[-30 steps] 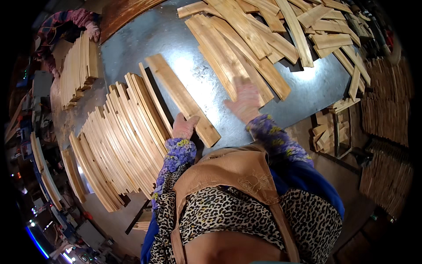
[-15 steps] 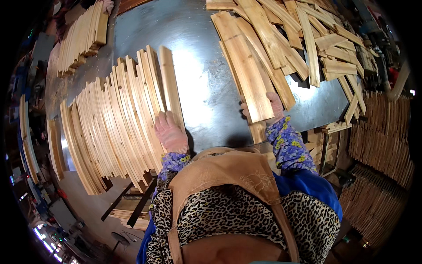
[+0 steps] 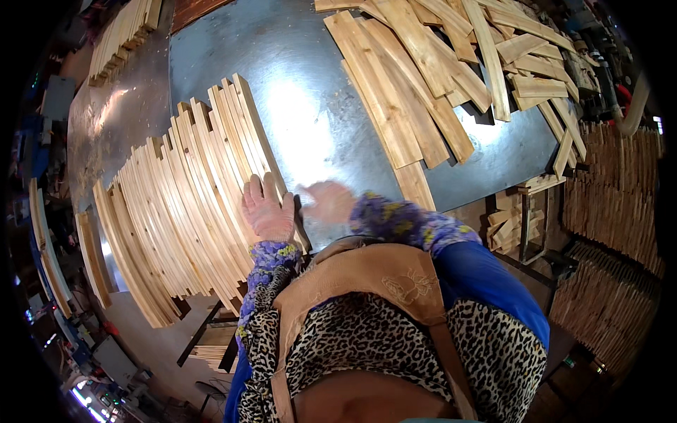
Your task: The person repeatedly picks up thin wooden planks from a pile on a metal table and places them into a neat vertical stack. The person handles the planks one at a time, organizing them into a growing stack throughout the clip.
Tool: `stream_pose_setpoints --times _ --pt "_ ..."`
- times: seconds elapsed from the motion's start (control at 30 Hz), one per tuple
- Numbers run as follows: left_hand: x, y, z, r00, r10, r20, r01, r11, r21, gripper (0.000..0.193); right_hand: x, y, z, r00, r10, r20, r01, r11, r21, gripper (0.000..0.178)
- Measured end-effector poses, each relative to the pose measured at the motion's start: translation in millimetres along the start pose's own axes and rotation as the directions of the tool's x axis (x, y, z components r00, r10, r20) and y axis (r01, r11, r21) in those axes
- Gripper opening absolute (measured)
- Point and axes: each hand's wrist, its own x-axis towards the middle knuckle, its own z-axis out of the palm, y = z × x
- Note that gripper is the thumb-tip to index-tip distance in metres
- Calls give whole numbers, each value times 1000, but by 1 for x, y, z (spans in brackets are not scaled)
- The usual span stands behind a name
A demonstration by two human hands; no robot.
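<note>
A long row of narrow wooden boards [image 3: 187,204] stands on edge, side by side, on the left of the metal table. My left hand [image 3: 269,211], in a thin pale glove, lies on the row's right end with its fingers spread. Just right of that end is my right hand [image 3: 328,202], blurred by motion; its fingers look apart and nothing shows in them. A loose pile of flat wooden boards [image 3: 384,92] lies farther right, apart from both hands.
The metal table [image 3: 282,42] shows between row and pile. Another board bundle [image 3: 123,39] stands far left. Shorter offcuts [image 3: 539,87] lie at the back right. Stacked wood strips [image 3: 613,197] rise beyond the table's right side. A metal frame [image 3: 525,233] stands by the near right edge.
My right hand has let go of a board on the right pile and swung left to the row. The row's rightmost board, earlier leaning apart, now sits against the others. The view has shifted slightly.
</note>
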Motion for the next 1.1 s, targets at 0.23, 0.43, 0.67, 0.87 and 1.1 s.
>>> stream_pose_setpoints --times 0.23,0.43,0.67,0.87,1.1 --pt "11 29 1 990 115 -85 -135 947 -291 72 -54 128 -92 644 401 -652 -599 794 -103 83" --pt "46 83 22 630 208 749 767 -11 -642 62 -76 86 -22 954 113 -278 15 907 420 78" --pt "23 73 8 830 -78 552 509 509 -694 52 -171 143 2 614 509 -603 -637 771 2 87" --pt "-27 50 27 949 182 -257 -241 945 -220 54 -150 110 -15 882 464 -81 -193 512 837 88" --pt "-15 44 11 992 -50 -115 28 983 -181 65 -53 59 35 964 234 -122 12 425 905 109"
